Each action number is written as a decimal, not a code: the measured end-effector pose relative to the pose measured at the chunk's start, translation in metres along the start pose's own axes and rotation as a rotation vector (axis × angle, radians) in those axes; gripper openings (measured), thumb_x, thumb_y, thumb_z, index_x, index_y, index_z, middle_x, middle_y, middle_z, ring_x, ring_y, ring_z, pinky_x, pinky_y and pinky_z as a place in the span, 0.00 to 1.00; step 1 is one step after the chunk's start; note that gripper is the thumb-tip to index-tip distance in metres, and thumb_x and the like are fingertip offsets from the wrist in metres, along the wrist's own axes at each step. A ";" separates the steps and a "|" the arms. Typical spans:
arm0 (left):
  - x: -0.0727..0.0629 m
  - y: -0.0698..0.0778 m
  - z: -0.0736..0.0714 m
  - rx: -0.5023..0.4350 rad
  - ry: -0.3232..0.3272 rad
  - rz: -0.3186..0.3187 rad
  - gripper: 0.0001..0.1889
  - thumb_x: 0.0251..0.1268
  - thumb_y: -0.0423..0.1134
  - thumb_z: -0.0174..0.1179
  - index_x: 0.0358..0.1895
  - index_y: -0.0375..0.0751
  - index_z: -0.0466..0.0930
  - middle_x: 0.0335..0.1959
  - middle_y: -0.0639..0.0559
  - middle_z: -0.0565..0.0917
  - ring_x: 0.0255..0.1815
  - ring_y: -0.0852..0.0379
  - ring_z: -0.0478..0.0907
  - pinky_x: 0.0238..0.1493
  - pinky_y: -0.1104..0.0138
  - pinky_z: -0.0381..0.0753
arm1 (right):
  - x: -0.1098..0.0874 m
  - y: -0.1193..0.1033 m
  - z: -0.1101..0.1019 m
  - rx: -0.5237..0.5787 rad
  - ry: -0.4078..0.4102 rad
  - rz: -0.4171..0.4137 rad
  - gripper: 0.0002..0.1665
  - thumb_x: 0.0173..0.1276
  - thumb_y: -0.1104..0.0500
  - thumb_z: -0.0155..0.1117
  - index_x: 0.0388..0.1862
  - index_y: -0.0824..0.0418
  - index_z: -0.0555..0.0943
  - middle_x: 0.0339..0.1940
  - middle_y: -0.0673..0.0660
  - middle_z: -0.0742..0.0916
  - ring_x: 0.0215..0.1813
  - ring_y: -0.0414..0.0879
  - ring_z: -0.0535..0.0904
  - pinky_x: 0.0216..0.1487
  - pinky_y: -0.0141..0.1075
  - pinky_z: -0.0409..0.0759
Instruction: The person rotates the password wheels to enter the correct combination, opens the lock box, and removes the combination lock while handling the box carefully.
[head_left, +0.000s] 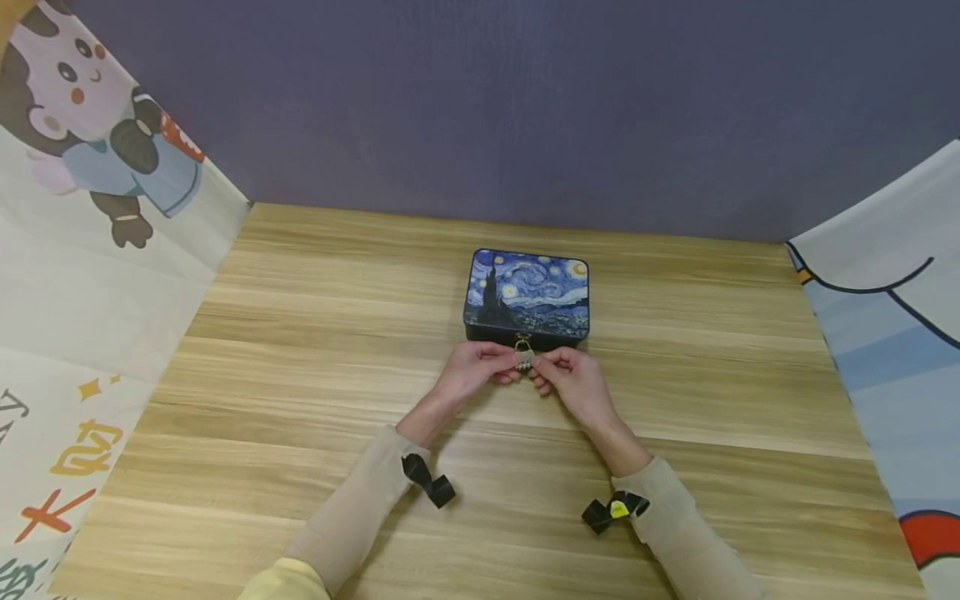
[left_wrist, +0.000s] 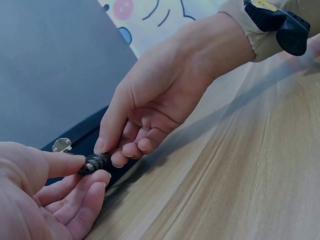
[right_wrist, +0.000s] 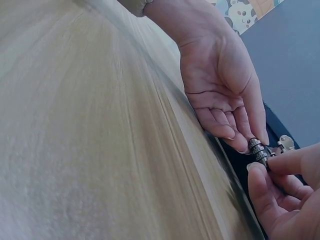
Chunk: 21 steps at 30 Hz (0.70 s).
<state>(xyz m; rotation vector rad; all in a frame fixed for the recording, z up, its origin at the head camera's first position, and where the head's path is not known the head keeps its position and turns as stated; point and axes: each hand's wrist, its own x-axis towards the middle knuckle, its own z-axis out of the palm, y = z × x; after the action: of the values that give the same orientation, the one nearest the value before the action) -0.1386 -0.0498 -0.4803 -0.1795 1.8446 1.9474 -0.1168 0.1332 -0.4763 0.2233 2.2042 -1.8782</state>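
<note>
A small combination padlock point(head_left: 523, 360) with a row of number dials hangs by its shackle at the front of a flat tin box point(head_left: 528, 293). The box's lid carries a swirling blue night-sky painting. My left hand point(head_left: 471, 372) pinches one end of the padlock between thumb and fingers. From the other side, my right hand point(head_left: 576, 385) pinches the opposite end. The dials point(right_wrist: 257, 151) show between the two thumbs in the right wrist view. Just behind the lock is the box's metal clasp point(left_wrist: 62, 145). Fingers cover part of the lock body.
The box stands on a wood-grain table point(head_left: 337, 283), toward its back edge. A dark blue-grey panel point(head_left: 517, 117) rises behind. Printed cartoon sheets point(head_left: 112, 250) flank the table on both sides. Black straps with small dark devices point(head_left: 429, 481) sit on both wrists.
</note>
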 end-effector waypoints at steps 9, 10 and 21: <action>-0.001 0.000 0.000 -0.013 0.001 -0.004 0.14 0.70 0.29 0.65 0.53 0.21 0.83 0.40 0.34 0.90 0.29 0.62 0.86 0.40 0.69 0.89 | -0.001 -0.001 0.001 0.018 0.018 -0.010 0.13 0.74 0.64 0.67 0.45 0.77 0.84 0.32 0.62 0.90 0.25 0.39 0.83 0.29 0.29 0.85; 0.000 0.000 0.000 -0.012 0.001 -0.004 0.14 0.70 0.29 0.65 0.53 0.22 0.83 0.39 0.34 0.90 0.29 0.62 0.86 0.40 0.69 0.89 | -0.001 -0.001 0.001 0.020 0.020 -0.012 0.13 0.74 0.64 0.67 0.45 0.77 0.84 0.32 0.62 0.91 0.25 0.39 0.83 0.29 0.29 0.85; 0.000 0.000 0.000 -0.008 -0.004 -0.001 0.14 0.70 0.29 0.65 0.53 0.21 0.83 0.39 0.35 0.90 0.29 0.62 0.86 0.39 0.70 0.89 | -0.001 0.000 0.002 0.035 0.031 -0.009 0.13 0.74 0.64 0.67 0.45 0.77 0.85 0.32 0.62 0.91 0.25 0.38 0.84 0.29 0.29 0.85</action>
<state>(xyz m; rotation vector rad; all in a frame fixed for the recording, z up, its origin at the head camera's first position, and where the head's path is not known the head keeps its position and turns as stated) -0.1383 -0.0503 -0.4803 -0.1790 1.8342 1.9539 -0.1153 0.1312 -0.4760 0.2501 2.1968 -1.9324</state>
